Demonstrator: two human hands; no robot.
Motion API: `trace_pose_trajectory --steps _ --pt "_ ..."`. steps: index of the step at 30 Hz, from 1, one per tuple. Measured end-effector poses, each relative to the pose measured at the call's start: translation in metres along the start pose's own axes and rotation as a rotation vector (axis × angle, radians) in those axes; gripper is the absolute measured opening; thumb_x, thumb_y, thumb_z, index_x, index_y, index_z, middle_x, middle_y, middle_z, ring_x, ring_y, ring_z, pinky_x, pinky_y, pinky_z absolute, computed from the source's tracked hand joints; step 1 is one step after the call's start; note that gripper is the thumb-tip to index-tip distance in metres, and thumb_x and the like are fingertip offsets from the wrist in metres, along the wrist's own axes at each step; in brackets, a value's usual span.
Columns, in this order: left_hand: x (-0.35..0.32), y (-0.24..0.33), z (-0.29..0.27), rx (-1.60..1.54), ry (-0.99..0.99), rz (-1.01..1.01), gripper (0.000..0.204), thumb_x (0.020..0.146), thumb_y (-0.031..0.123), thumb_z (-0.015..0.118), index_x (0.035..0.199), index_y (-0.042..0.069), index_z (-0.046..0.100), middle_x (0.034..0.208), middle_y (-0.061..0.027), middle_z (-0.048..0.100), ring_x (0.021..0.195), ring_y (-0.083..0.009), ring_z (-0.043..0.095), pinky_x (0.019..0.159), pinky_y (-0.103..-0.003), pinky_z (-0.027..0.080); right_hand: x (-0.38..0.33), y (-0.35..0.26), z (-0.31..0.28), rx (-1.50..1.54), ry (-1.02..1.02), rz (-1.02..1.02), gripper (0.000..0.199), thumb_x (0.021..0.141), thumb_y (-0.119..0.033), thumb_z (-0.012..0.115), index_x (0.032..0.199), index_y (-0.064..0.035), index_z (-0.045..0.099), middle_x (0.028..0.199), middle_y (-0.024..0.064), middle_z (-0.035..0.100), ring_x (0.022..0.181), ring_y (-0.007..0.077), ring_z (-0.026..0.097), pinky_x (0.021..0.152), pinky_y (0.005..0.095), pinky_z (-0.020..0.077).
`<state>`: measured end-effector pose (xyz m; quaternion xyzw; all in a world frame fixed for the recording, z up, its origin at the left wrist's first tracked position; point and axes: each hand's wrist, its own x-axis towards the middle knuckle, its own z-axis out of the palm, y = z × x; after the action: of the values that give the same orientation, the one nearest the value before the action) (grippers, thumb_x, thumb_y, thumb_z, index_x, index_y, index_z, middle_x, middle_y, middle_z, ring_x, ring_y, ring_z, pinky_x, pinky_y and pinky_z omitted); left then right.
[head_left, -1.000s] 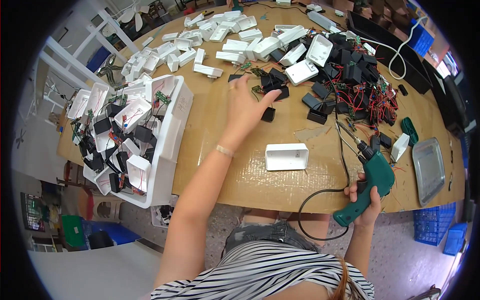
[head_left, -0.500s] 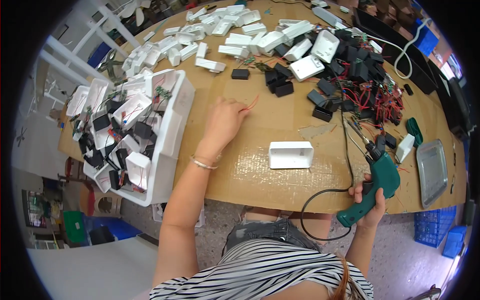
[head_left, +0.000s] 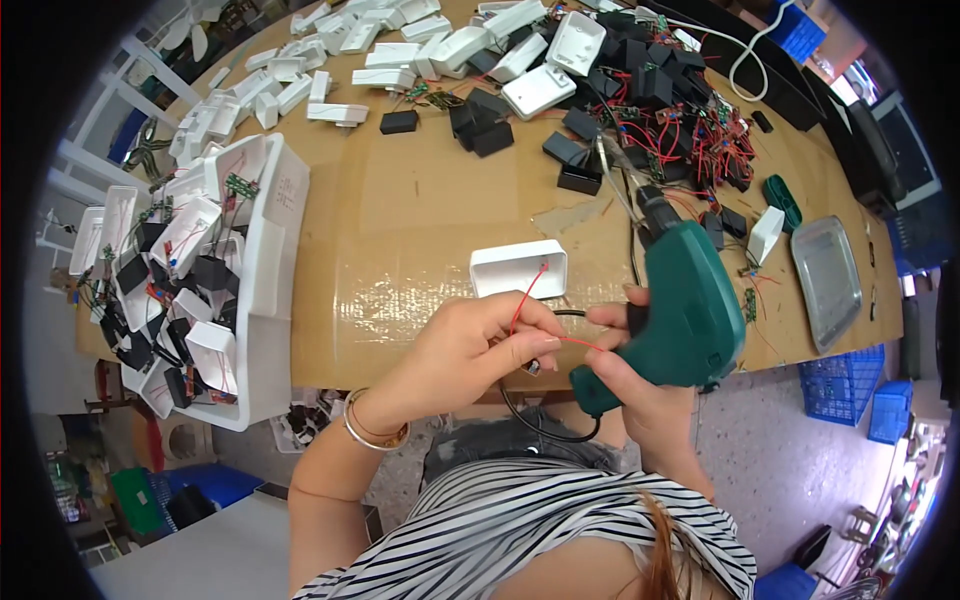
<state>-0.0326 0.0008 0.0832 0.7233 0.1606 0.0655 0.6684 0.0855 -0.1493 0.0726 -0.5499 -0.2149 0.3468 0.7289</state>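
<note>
My left hand (head_left: 475,345) pinches a thin red wire (head_left: 580,344) between thumb and fingers, just in front of a small open white plastic box (head_left: 484,278). One stretch of red wire rises from the left hand into that box; another runs across to the right thumb. My right hand (head_left: 640,385) is wrapped round the handle of a green soldering gun (head_left: 695,300), its metal tip aimed away toward the black cases. A small metallic piece (head_left: 533,367) shows under the left fingertips; I cannot make out what it is.
A white bin (head_left: 270,290) of wired housings stands left. White housings (head_left: 370,35) and black cases (head_left: 480,125) are piled at the back, with tangled red wires (head_left: 720,145). A metal tray (head_left: 828,280) lies right. The gun's black cord loops near the table's front edge.
My left hand has moved right and nearer, to the front of the white box. The soldering gun has come up and left, beside the left hand. A red wire now reaches into the box.
</note>
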Motion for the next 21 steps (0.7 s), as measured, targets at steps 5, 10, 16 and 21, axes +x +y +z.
trace_pose_trajectory --steps 5,10,16,21 --pt "-0.005 0.000 0.004 0.147 0.017 0.011 0.015 0.084 0.009 0.059 0.094 -0.001 0.063 0.069 -0.0045 0.062 0.063 -0.0067 0.058 0.058 -0.021 0.046 -0.005 0.012 -0.006 -0.070 0.003 -0.017 0.053 0.073 0.004 0.064 0.119 -0.0012 0.039 0.091 0.0102 0.055 0.075 0.0146 0.058 0.069 0.0256 0.0487" --pt "-0.008 0.001 0.007 0.199 0.017 0.006 0.011 0.079 0.008 0.063 0.088 0.002 0.067 0.068 -0.0050 0.063 0.058 -0.0087 0.058 0.054 -0.021 0.045 -0.008 0.010 0.000 -0.056 0.022 -0.005 0.052 0.073 0.004 0.063 0.119 -0.0015 0.040 0.090 0.0094 0.055 0.077 0.0141 0.057 0.070 0.0251 0.0482" --pt "-0.009 -0.008 0.016 0.433 0.215 0.419 0.011 0.073 0.008 0.066 0.083 0.006 0.068 0.065 -0.0045 0.062 0.059 -0.0173 0.057 0.055 -0.027 0.045 -0.007 0.011 -0.005 -0.081 0.007 -0.025 0.048 0.076 0.003 0.061 0.119 -0.0016 0.040 0.090 0.0080 0.055 0.079 0.0129 0.056 0.070 0.0244 0.0472" --pt "-0.009 -0.007 0.018 0.591 0.330 0.551 0.014 0.069 0.003 0.068 0.082 0.007 0.069 0.064 -0.0027 0.060 0.058 -0.0166 0.055 0.055 -0.026 0.045 -0.006 0.001 0.000 0.145 0.057 0.078 0.048 0.073 0.002 0.063 0.116 -0.0008 0.043 0.085 0.0084 0.057 0.074 0.0151 0.058 0.067 0.0262 0.0479"
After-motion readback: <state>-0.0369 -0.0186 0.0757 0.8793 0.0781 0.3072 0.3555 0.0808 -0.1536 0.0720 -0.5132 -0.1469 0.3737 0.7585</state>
